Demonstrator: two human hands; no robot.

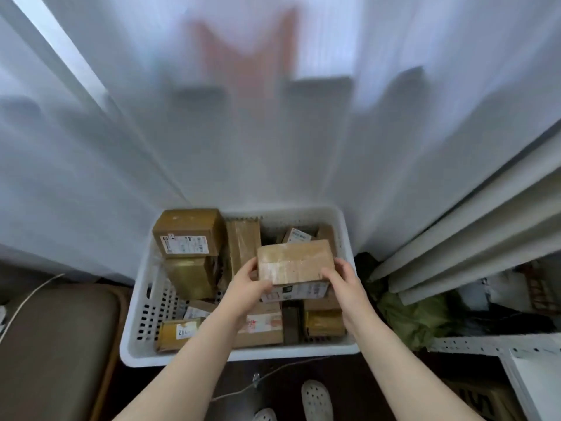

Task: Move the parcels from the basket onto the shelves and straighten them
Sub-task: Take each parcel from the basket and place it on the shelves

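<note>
Over the basket (303,352), left hand (249,284) and right hand (343,281) clasp the ends of the box (294,261), long axis crosswise, shelves (473,226) to the right.

Both bare arms were stretched forward, side by side. The left hand (247,281) and the right hand (344,282) each curled their fingers round 1 end of a parcel (293,259).

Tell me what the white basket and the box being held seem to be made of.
The basket looks like moulded white plastic: smooth, faintly glossy, with rows of slots in its walls. The box gripped by the left hand and right hand looks like brown cardboard, matte, its top covered in shiny clear tape.
</note>
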